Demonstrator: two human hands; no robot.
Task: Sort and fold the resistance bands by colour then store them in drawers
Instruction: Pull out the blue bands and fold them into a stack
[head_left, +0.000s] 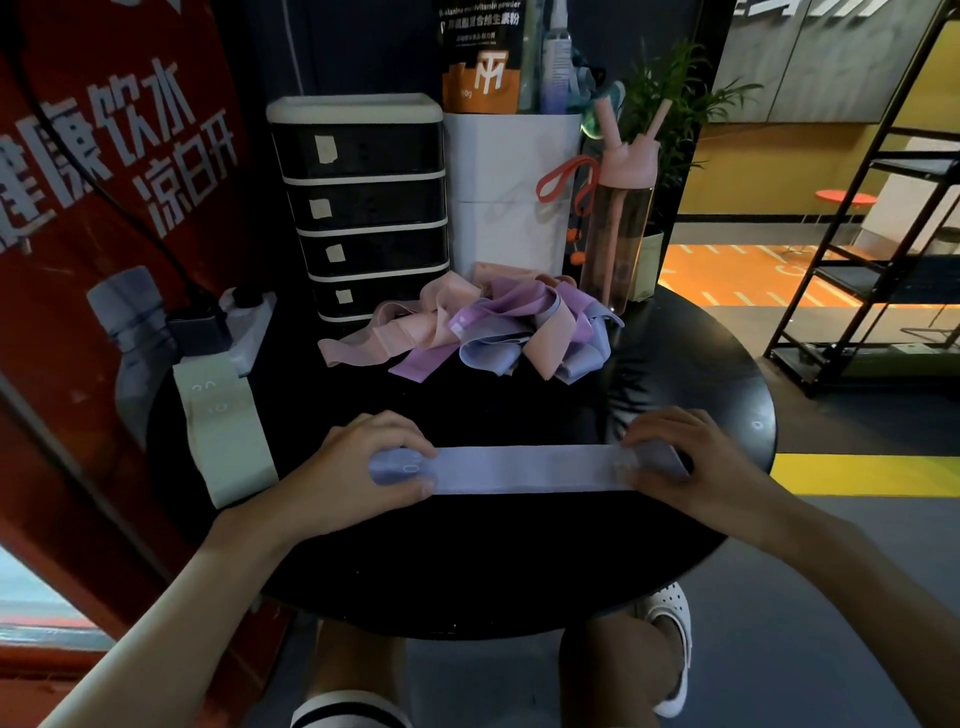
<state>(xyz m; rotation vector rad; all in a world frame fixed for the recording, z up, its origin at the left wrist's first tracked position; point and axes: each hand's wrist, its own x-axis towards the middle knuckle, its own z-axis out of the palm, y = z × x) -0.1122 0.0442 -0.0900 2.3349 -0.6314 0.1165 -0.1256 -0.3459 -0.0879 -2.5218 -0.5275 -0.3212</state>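
Left hand (358, 467), right hand (691, 462): apart, each pinching an end of the blue band (524, 467) | band flat on table (467, 551), front edge | I judge: folding starts; next, meet ends squarely.

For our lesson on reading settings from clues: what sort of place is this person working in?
Probably a gym or fitness studio: resistance bands heaped on a round black table, a supplement powder pouch behind them, and a pink sports bottle nearby.

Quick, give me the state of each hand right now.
Left hand: pinching the left end of the pale blue resistance band.
Right hand: pinching the right end of the same band.
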